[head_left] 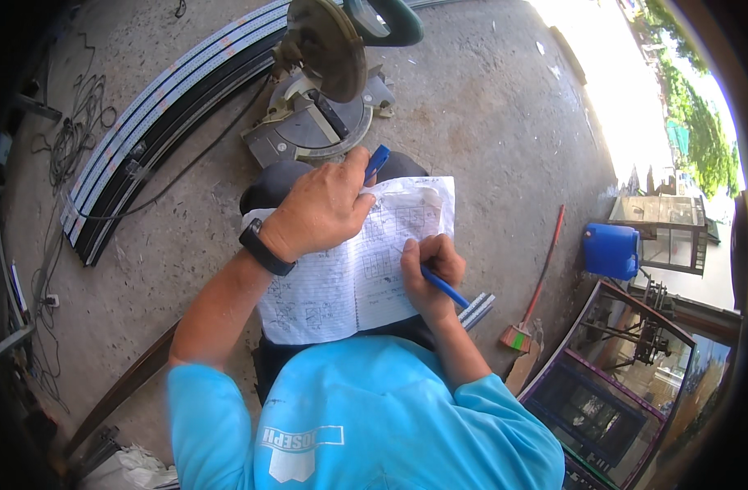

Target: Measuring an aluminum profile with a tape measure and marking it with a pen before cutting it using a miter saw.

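One open notebook (pixel 333 282), its two ruled paper pages creased and handwritten, was spread across the legs (pixel 277 177). One slim blue pen (pixel 444 287) was gripped by the right hand (pixel 433 269); one short blue plastic piece (pixel 377 162) was pinched by the left hand (pixel 329 200) above the pages. One round-bladed saw (pixel 325 122) and one red-handled broom (pixel 517 336) were seen on rough concrete floor (pixel 472 106).

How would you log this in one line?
left hand: holds small blue item; right hand: holds blue pen; notebook: open under both hands
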Demonstrator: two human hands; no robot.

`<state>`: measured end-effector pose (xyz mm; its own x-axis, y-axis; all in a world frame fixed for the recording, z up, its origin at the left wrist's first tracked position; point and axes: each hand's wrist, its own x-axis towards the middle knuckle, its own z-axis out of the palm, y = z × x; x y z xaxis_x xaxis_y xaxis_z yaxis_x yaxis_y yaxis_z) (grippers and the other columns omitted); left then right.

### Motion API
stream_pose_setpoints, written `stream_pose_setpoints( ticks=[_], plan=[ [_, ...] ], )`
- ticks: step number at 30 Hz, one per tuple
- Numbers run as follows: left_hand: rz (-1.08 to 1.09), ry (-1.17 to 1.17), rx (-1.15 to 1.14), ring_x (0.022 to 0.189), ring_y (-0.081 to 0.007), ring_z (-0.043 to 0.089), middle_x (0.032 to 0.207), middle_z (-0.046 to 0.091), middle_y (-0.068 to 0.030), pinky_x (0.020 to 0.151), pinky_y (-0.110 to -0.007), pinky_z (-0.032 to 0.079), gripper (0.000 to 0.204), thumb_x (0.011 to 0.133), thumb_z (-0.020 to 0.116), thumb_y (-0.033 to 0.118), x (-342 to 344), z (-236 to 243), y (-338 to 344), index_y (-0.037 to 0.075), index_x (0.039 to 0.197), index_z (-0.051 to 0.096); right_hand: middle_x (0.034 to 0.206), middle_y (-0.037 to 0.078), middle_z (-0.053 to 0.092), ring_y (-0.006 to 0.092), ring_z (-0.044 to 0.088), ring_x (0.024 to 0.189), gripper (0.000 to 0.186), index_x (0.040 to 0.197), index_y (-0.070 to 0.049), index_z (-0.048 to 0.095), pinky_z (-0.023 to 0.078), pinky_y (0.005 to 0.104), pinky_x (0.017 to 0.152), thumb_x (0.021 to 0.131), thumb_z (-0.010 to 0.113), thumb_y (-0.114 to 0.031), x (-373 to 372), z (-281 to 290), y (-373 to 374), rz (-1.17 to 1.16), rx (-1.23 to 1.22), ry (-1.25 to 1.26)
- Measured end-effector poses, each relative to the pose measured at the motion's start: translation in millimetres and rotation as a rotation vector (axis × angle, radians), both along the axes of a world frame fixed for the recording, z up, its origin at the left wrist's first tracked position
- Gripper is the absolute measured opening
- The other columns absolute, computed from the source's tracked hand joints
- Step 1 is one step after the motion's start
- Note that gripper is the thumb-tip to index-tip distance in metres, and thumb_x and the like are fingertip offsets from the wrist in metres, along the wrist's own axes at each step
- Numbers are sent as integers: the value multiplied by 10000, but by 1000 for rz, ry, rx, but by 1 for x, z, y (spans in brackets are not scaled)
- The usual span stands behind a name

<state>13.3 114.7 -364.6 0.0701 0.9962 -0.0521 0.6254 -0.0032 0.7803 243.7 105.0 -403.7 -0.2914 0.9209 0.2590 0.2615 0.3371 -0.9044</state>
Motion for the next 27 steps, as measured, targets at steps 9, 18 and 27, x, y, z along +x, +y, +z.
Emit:
stream_pose_setpoints(
  ticks=[9,18,27],
  plan=[
    [10,-12,40,803,-374,701,867,662,-220,713,-425,541,295,894,652,153,0,-2,-1,-13,1067,481,572,-6,497,48,423,494,294,694,-64,472,358,225,461,884,694,-33,2,0,2,9,33,-37],
    [18,-32,82,804,-333,657,890,614,-181,716,-424,525,398,932,656,351,-6,10,-7,8,1053,494,710,34,587,56,505,547,227,914,-50,546,438,208,492,971,668,-233,14,31,17,-49,-200,388],
    [-228,178,564,836,-239,556,872,604,-54,750,-387,436,257,866,729,297,-1,41,-22,88,914,587,824,155,676,101,577,624,526,1004,7,568,486,234,525,1048,405,-491,10,65,19,230,-374,601]
  ],
)
